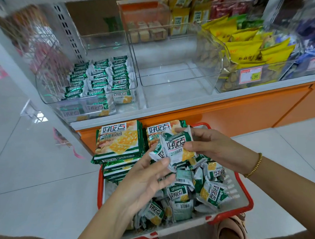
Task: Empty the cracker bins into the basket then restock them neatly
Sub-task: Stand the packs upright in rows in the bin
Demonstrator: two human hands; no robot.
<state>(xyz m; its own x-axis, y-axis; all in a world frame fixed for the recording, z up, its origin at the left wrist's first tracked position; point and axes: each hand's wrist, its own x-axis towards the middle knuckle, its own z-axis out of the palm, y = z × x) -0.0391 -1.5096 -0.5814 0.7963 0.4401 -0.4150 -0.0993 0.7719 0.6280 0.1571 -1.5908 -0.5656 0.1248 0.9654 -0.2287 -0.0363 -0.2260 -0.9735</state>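
Over the red basket [243,202], both your hands meet on the held cracker packs [177,148]. Your left hand [147,179] comes from below, with its thumb pressing the bottom edge against its curled fingers. Your right hand [211,148] pinches the right side between thumb and fingers. A gold bracelet [255,165] sits on that wrist.

Under your hands, the basket holds a messy heap of loose packs [211,192]. At the far end of the basket, big packs [119,141] lie stacked flat. All of them are green and white with a yellow cracker picture and the dark letters 好吃点.

Beyond the basket and higher up is the shelf [171,111]. The left bin [52,97], up and left of the basket, holds small packs standing in rows. The middle bin [176,75], straight past the basket, is see-through plastic. Up and right of the basket, yellow bags [245,45] fill another bin, and its price tag [250,76] reads 9.90.

The basket stands on a pale tiled floor [35,168].
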